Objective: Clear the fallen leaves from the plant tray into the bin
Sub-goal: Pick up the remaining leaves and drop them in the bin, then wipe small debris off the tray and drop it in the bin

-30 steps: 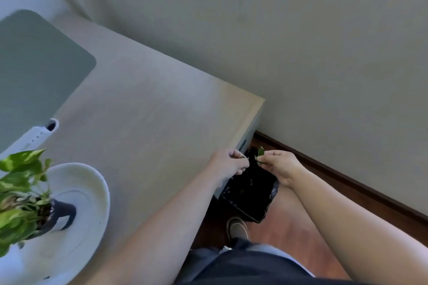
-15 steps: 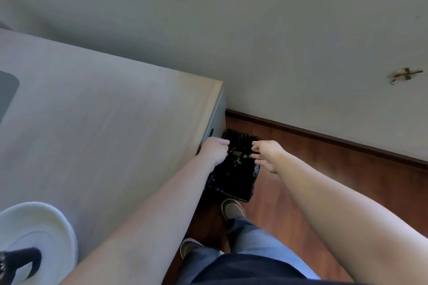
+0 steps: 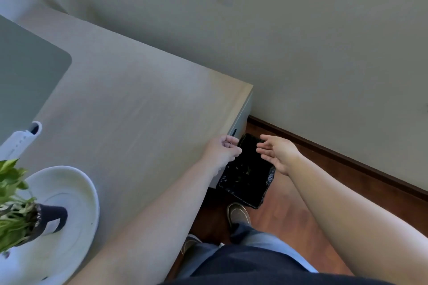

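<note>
A bin (image 3: 249, 178) lined with a black bag stands on the floor beside the desk's right end, with leaf bits faintly visible inside. My left hand (image 3: 223, 151) hovers at the desk's edge over the bin's left rim, fingers curled and nothing seen in them. My right hand (image 3: 278, 154) is over the bin's right side, fingers spread, holding nothing. The white round plant tray (image 3: 74, 194) sits at the desk's near left corner with a dark-potted green plant (image 3: 14, 210) on it. No fallen leaves show on the visible part of the tray.
The wooden desk (image 3: 139, 122) carries a grey-green mat (image 3: 27, 81) at the left and a white device (image 3: 20, 139) behind the tray. A wall with a dark baseboard (image 3: 335, 157) runs close behind the bin. My shoes (image 3: 238, 215) are on the wooden floor near it.
My right hand held a small green leaf a second ago; it now is spread with nothing in it. Both hands stayed over the bin. The view swung right, then back left, showing the tray again.
</note>
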`<state>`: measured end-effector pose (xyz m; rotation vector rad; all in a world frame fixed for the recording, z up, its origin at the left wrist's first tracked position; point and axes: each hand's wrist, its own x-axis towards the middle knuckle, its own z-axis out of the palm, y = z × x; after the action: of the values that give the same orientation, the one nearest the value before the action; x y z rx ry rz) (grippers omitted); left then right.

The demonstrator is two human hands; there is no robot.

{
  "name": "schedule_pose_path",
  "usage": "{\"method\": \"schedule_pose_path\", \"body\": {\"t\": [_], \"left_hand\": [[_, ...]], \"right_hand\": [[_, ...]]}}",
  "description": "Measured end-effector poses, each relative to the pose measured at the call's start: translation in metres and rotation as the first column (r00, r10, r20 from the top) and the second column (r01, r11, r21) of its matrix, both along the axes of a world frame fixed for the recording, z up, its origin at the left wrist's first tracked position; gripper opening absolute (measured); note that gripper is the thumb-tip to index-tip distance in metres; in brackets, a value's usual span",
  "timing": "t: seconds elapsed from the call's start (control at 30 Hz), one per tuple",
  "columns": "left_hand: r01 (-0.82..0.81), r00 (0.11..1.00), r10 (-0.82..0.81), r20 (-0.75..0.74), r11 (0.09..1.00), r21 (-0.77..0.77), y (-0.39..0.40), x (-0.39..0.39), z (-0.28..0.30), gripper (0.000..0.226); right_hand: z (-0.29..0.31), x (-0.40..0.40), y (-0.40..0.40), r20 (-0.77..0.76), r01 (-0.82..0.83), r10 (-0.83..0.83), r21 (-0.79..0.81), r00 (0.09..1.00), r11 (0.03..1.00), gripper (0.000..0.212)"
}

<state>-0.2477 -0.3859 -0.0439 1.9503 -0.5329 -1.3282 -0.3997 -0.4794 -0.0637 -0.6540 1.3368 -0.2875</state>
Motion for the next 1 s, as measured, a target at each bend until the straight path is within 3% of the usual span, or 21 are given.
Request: {"method": "schedule_pose_path", "body": {"t": [0.13, 0.27, 0.47, 0.7, 0.87, 1.0], "left_hand": [[-0.144, 0.989, 0.142, -0.032, 0.986, -0.080, 0.028, 0.019, 0.014, 0.022], [-0.251, 0.968, 0.252, -0.009, 0.959, -0.131, 0.066, 0.048, 0.028, 0.017], [-0.479, 0.874, 0.485, -0.006, 0.862, -0.167, 0.140, 0.089, 0.042, 0.015], [-0.686, 0.711, 0.702, 0.040, 0.705, -0.180, 0.237, 0.115, 0.052, 0.012], [-0.732, 0.626, 0.706, 0.332, 0.678, -0.063, 0.324, 0.131, 0.046, 0.007], [-0.710, 0.605, 0.564, 0.562, 0.702, 0.059, 0.383, 0.147, 0.044, 0.011]], "right_hand": [[0.020, 0.038, 0.018, 0.123, -0.153, 0.158, -0.043, 0.980, 0.987, 0.032], [0.040, 0.085, 0.043, 0.199, -0.369, 0.380, -0.091, 0.903, 0.925, 0.029], [0.054, 0.160, 0.087, 0.239, -0.635, 0.646, -0.130, 0.725, 0.761, 0.015], [0.062, 0.227, 0.151, 0.166, -0.817, 0.838, -0.193, 0.519, 0.544, 0.010], [0.068, 0.263, 0.202, -0.106, -0.917, 0.959, -0.338, 0.262, 0.213, 0.013], [0.068, 0.287, 0.235, -0.386, -0.904, 0.922, -0.398, 0.010, -0.157, 0.024]]}}
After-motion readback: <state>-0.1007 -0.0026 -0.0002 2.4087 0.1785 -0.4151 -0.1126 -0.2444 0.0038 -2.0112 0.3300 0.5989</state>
